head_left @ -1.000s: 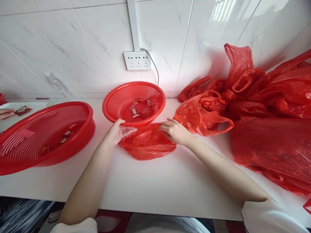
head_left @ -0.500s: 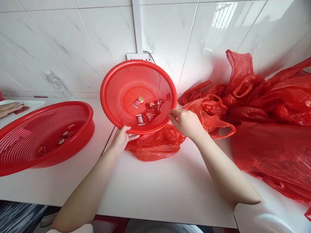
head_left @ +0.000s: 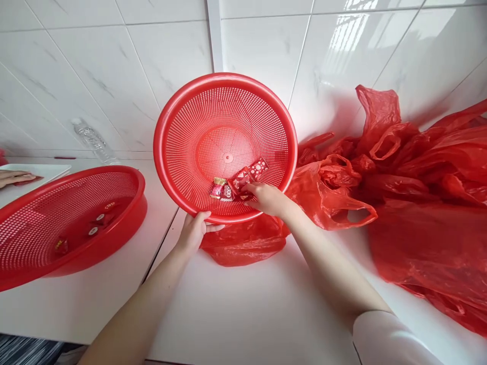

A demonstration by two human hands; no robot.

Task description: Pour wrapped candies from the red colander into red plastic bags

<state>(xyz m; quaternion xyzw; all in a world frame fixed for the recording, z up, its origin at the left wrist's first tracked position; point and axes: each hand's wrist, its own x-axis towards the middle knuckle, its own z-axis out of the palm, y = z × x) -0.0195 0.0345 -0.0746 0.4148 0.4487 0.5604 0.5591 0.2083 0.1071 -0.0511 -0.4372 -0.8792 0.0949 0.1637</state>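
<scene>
A round red plastic basket with a mesh wall tilts toward me. My left hand grips its lower left rim, thumb over the edge and fingers underneath. Inside the lower wall, my right hand has its fingers closed on a red-wrapped candy. Around it lie a red dotted packet, a gold-and-pink wrapped candy and a small red-and-white packet. Beneath the basket's front edge a red plastic bag rests on the white table.
Another red basket with several small packets stands on the left. Behind it are a clear bottle, a white tray and another person's hand. Red plastic bags pile up on the right, against the tiled wall.
My right hand has moved from beside the right rim into the basket, onto the candies. The basket tilts more toward me, and the gold-and-pink candy has slid down to the others.
</scene>
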